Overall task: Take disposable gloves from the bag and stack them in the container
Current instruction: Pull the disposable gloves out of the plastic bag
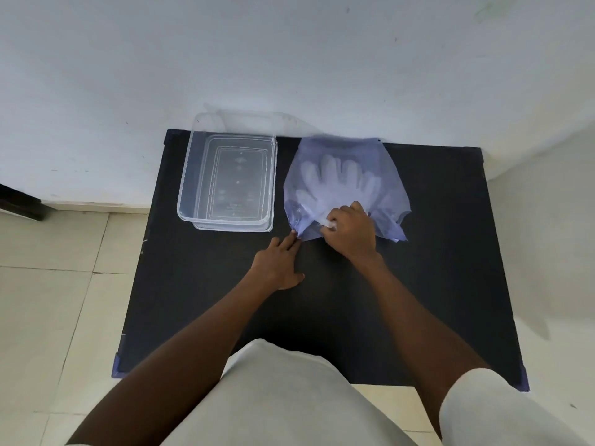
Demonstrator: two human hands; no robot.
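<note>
A translucent blue plastic bag (346, 162) lies flat on the black table (322, 317) at the back right. Pale disposable gloves (338, 180) show through it, fingers pointing away from me. My left hand (280, 262) presses its fingertips on the bag's near left corner. My right hand (352, 230) is at the bag's near opening, fingers pinched on a bit of white glove material there. A clear rectangular container (227, 175) stands to the left of the bag with nothing in it.
The table's far edge meets a white wall (289, 59). Pale floor tiles (48, 284) lie to the left. My light-coloured clothing (273, 397) covers the near table edge.
</note>
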